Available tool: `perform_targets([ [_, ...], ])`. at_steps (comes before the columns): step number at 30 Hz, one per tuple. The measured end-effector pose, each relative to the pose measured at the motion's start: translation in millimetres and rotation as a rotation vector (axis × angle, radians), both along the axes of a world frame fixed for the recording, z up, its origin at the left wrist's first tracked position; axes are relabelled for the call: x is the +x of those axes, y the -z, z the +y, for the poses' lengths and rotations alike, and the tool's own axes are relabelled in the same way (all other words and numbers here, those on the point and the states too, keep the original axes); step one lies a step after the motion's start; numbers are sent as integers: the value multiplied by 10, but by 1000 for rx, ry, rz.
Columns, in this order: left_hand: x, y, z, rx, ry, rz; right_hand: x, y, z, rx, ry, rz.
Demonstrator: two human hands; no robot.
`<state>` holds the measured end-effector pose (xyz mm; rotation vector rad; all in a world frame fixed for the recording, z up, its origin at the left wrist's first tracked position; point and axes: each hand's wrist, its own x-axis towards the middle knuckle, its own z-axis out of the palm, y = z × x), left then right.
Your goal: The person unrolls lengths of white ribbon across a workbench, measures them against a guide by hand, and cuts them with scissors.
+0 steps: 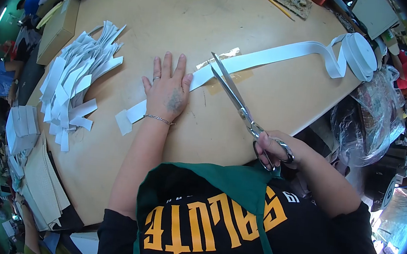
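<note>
One smooth, flat white band point(270, 56) ran over the tan bench point(175, 20) and under my left hand point(168, 92), which lay spread and unclenched; my right hand point(276, 147) gripped slender, shiny metal scissors point(244, 114), slightly parted, across the band.

Ahead of your left hand point(169, 91), a broad stretch of bare tabletop point(160, 18) gives you room to reach forward, up to the pencil point(274, 4) near the far side. To your left, a loose heap of cut strips point(77, 79) blocks the way, with a cardboard box point(57, 32) beyond it. A white band point(281, 52) runs from under your left hand to its roll point(360, 55) at far right, barring a low sweep. Scissors point(239, 107) in your right hand point(274, 148) slant toward that band; right of them, bare surface reaches the tabletop's edge.
</note>
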<state>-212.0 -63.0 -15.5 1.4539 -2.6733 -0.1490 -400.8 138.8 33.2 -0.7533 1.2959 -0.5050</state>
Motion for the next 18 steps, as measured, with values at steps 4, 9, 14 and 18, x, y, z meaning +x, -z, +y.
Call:
perform_targets([
  [4, 2, -3, 3, 3, 1, 2, 45, 53, -16, -7, 13, 4],
  [9, 1, -19, 9, 11, 4, -7, 119, 8, -116, 1, 39, 103],
  [14, 5, -25, 16, 14, 5, -2, 206, -74, -186, 32, 107, 180],
  [18, 9, -9, 18, -8, 11, 19, 240, -71, -208, 13, 144, 244],
])
